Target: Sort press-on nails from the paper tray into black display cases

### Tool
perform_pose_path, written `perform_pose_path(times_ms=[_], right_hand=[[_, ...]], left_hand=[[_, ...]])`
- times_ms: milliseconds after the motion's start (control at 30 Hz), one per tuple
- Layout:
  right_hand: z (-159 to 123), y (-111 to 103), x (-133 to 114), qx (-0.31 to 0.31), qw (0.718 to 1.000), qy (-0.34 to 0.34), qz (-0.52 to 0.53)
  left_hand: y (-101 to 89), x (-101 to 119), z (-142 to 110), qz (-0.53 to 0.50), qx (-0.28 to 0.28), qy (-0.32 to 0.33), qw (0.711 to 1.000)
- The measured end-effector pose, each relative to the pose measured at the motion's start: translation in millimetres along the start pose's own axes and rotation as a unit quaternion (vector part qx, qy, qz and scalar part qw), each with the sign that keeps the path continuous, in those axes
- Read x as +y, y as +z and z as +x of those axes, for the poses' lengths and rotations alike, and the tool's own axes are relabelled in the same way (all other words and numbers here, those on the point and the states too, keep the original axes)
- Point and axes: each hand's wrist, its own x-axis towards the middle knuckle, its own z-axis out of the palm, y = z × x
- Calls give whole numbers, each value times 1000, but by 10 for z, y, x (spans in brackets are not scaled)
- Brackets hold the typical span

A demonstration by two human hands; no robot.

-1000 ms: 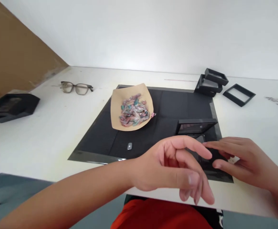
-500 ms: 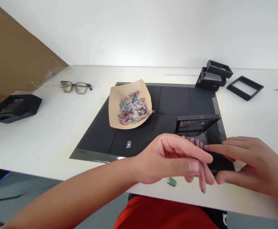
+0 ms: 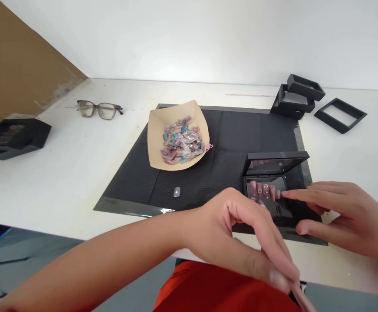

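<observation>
My left hand (image 3: 240, 234) reaches across the front edge of the table with thumb and fingers pinched together. From its fingertips pokes a narrow pinkish strip (image 3: 302, 297), blurred and too unclear to name. My right hand (image 3: 347, 216) is open, its index fingertip at the end nail of a row of pink press-on nails (image 3: 265, 190). These lie in a black display case (image 3: 281, 212) with its windowed lid (image 3: 276, 163) tilted up. My left hand hides the case's near left corner. A grey press-on nail (image 3: 176, 192) with a star lies on the black mat (image 3: 237, 134).
A paper tray (image 3: 156, 141) of small wrapped pink and teal pieces stands on the mat. Black cases (image 3: 295, 99) are stacked at the back right beside a black frame (image 3: 340, 115). Eyeglasses (image 3: 100, 110) and another black case (image 3: 21, 136) are at left.
My left hand has moved down and right, closing into a pinch and uncovering more of the pink nails. The green nail is now mostly behind it. My right hand stays by the case.
</observation>
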Motion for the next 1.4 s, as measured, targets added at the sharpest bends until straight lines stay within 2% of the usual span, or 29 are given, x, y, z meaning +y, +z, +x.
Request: perform_pose_path(times_ms=[100,200,333,467,633,967,1033,1167,1267,1400], right_hand=[[47,-49,-46,-4,999,-3,41],[82,-91,-73,-28,995,-2,95],[76,-91,-119,-42,985,28,165],[52,-32,-220,-41,980,33,193],[43,-7,-259,-91,964,14,249],[14,-26,-248,-113,961,68,244],[23,-17,-271,-109,960,60,252],[52,0,-296,-110,962,37,248],[67,4,-286,-110,967,21,230],[85,-7,-286,-110,969,12,221]], left_hand=[[16,-56,-2,-10,-36,-24,999],[7,-65,-30,97,-54,-30,993],[-7,-24,-71,294,-66,9,954],[18,-27,-95,392,-65,56,916],[45,-67,-110,417,-55,63,905],[48,-71,-76,428,-8,118,896],[37,-94,-80,455,-6,138,880],[18,-163,-90,527,3,188,829],[17,-185,-84,553,9,207,807],[28,-170,-83,605,1,228,763]])
